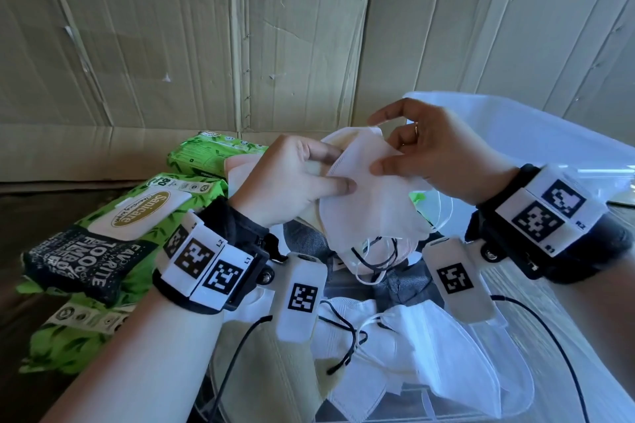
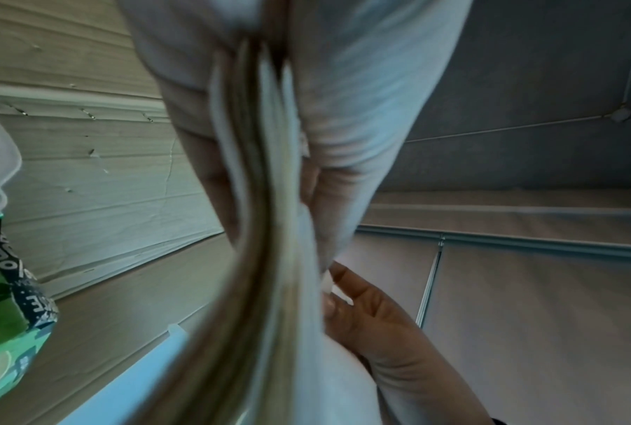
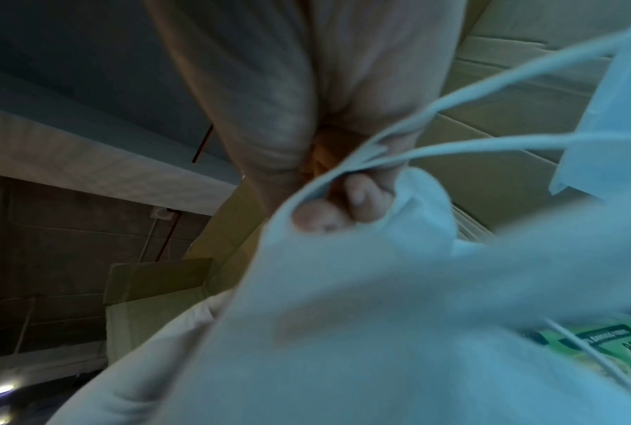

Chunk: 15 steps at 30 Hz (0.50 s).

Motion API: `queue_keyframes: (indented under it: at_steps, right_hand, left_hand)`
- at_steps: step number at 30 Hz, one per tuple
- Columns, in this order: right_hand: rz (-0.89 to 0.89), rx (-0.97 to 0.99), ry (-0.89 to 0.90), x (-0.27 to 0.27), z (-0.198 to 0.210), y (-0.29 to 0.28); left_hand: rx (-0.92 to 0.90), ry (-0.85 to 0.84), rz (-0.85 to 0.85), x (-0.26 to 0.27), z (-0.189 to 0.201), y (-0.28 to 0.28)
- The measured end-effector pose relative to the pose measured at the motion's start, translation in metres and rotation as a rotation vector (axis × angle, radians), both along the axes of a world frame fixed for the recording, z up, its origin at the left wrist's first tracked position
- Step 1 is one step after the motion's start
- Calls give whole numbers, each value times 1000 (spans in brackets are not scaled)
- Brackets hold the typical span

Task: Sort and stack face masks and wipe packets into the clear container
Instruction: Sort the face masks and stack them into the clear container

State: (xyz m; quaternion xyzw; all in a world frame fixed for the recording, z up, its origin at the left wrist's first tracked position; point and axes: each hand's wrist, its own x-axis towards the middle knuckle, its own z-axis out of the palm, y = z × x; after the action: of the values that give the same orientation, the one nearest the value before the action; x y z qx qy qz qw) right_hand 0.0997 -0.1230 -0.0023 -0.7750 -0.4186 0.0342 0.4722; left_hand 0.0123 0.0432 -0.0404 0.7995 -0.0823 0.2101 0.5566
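Both hands hold a bundle of white face masks in the air at the centre of the head view, with ear loops dangling below. My left hand grips the bundle's left side, thumb on top. My right hand pinches the top mask's right edge between thumb and fingers. The left wrist view shows the stacked mask edges pressed in my left hand. In the right wrist view my right fingertips curl around white mask fabric. More white masks lie below in the clear container. Green wipe packets lie left.
A creased cardboard wall rises behind everything. Another green wipe packet sits further back by the wall, and one more lies nearer at the lower left. Grey fabric shows beneath the masks.
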Motion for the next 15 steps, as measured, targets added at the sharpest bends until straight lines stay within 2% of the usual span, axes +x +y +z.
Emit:
queue_keyframes:
  at_steps: [7, 15]
  right_hand:
    - [-51, 161, -171, -3, -8, 5]
    - [-167, 171, -378, 1, -9, 5]
  left_hand:
    - [43, -114, 27, 2, 0, 0]
    - [61, -171, 54, 2, 0, 0]
